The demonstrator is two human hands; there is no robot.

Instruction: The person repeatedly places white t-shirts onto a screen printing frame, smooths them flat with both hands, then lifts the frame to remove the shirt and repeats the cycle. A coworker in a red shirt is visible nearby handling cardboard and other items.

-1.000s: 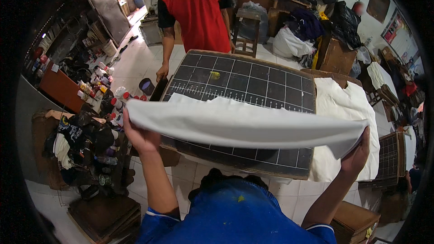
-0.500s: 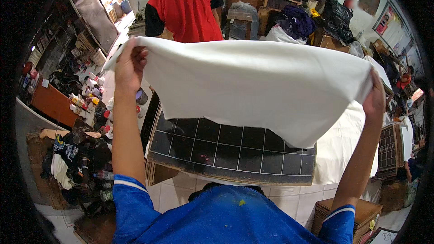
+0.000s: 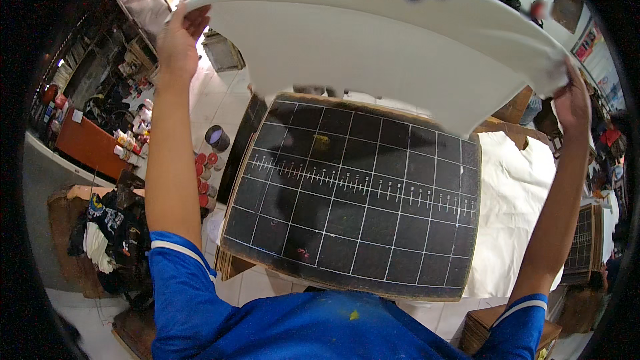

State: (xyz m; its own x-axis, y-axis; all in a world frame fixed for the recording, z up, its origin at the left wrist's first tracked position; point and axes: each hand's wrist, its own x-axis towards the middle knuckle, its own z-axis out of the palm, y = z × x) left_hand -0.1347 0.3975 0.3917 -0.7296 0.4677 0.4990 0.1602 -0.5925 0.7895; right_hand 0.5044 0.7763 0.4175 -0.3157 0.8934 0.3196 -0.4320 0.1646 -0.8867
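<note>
A white cloth (image 3: 373,53) hangs stretched between my two raised hands, its lower edge above the far side of a black gridded board (image 3: 327,227). The upper left corner is gripped by my left hand (image 3: 181,41), fingers curled round the fabric. My right hand (image 3: 572,103) pinches the opposite corner; its fingers are partly blurred. White grid lines and a ruled scale run across the board, which lies on a stack of similar sheets. Beside the board on the right lies more white fabric (image 3: 510,207), flat and slightly creased.
To the left, a dark tub with purple contents (image 3: 217,137) and several red-lidded jars (image 3: 205,180) stand on the tiled floor. Dark clothes (image 3: 120,227) are heaped at the lower left. Cardboard (image 3: 483,327) is stacked near my right elbow. Another gridded board (image 3: 581,243) stands far right.
Both hands have risen and moved farther away, lifting the white cloth up and outward. Most of the gridded board is now uncovered. The person in red is now hidden behind the cloth.
</note>
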